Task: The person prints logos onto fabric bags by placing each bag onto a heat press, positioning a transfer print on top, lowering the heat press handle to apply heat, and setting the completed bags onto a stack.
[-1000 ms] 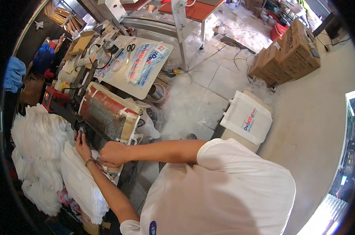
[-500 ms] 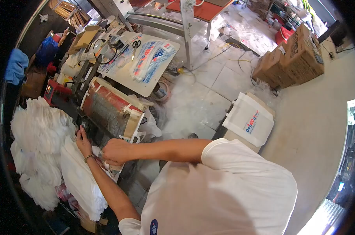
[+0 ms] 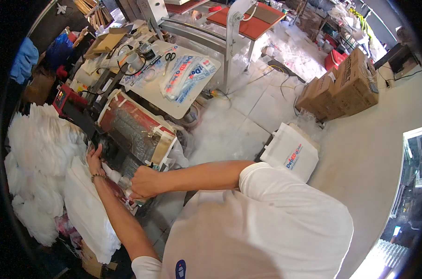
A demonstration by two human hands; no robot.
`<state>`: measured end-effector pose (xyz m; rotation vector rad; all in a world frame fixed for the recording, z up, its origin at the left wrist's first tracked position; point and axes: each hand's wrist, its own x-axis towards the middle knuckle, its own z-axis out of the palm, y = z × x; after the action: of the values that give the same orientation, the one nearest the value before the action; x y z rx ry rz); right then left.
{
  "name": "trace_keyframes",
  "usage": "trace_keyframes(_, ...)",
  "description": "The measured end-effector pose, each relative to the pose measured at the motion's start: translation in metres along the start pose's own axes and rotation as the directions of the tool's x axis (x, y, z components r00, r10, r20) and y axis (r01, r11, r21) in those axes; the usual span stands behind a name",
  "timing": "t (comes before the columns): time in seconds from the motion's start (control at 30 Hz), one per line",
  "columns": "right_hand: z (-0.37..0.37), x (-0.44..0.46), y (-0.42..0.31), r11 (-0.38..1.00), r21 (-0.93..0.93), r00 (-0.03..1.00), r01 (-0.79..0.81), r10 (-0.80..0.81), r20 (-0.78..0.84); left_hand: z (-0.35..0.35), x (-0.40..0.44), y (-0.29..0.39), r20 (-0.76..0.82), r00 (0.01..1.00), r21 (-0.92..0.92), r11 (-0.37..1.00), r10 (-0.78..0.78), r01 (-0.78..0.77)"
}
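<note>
Crowded Work at the Left of the Frame

A pale tiled floor (image 3: 220, 123) runs through the middle of the room, with thin clear plastic strewn over part of it. A plain wall (image 3: 374, 153) fills the right side. At left of centre stands a dark machine (image 3: 76, 115) with a red box (image 3: 63, 98) on it, beside a red panel (image 3: 131, 126) edged in pale tape.

The person's left hand (image 3: 95, 159) rests against the machine's near end; whether its fingers grip anything cannot be told. The right hand (image 3: 146, 182), just below the panel, is clenched in a fist, and whatever it may hold is hidden. A pale piece (image 3: 112, 175) lies between the hands.

White stacks (image 3: 42, 151) crowd the lower left, close beside the left hand and forearm. Above the panel, a board (image 3: 177, 110) bears printed sheets (image 3: 185, 76) and scissors (image 3: 170, 56). A red-topped table (image 3: 255, 22) stands at top centre, cardboard boxes (image 3: 350, 86) at upper right. A printed white bag (image 3: 290, 152) lies right of centre. The person's right forearm crosses in front of the floor.
</note>
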<state>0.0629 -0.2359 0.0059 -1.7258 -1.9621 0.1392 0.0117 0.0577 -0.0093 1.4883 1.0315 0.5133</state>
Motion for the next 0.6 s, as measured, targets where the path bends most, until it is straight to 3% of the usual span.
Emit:
trace_keyframes(0.1, 0.005, 0.010, 0.003, 1.000, -0.006, 0.999, 0.028, -0.028, 0.021, 0.003, -0.003, 0.008, -0.034, 0.999, 0.034, 0.999, 0.011, -0.009)
trace_keyframes(0.2, 0.002, 0.017, 0.001, 0.998, 0.047, 0.987, 0.030, -0.037, 0.154, 0.010, -0.020, 0.020, 0.006, 0.999, -0.018, 0.999, 0.038, -0.038)
trace_keyframes(0.27, -0.025, 0.015, -0.007, 0.980, 0.119, 0.921, -0.162, 0.107, 0.373, 0.009, -0.014, 0.011, -0.103, 0.993, -0.033, 0.998, -0.061, 0.058)
trace_keyframes(0.4, -0.047, 0.015, -0.010, 0.985, 0.106, 0.872, -0.137, 0.069, 0.484, 0.008, -0.015, 0.002, -0.128, 0.991, -0.037, 0.999, -0.041, 0.037)
trace_keyframes(0.47, -0.063, 0.020, -0.020, 0.972, 0.179, 0.928, -0.149, 0.075, 0.364, 0.010, -0.022, 0.014, -0.183, 0.977, 0.287, 0.957, 0.105, -0.049)
trace_keyframes(0.5, -0.084, 0.029, -0.018, 0.977, 0.168, 0.925, -0.127, 0.056, 0.376, 0.010, -0.016, 0.034, -0.206, 0.973, 0.268, 0.962, 0.104, -0.047)
trace_keyframes(0.57, -0.138, 0.045, -0.040, 0.981, 0.189, 0.959, 0.054, -0.104, 0.265, -0.011, -0.035, 0.087, 0.038, 0.998, 0.456, 0.888, 0.046, -0.059)
trace_keyframes(0.6, -0.157, 0.048, -0.051, 0.982, 0.167, 0.964, 0.085, -0.123, 0.235, -0.013, -0.048, 0.109, 0.021, 0.999, 0.453, 0.890, 0.038, -0.043)
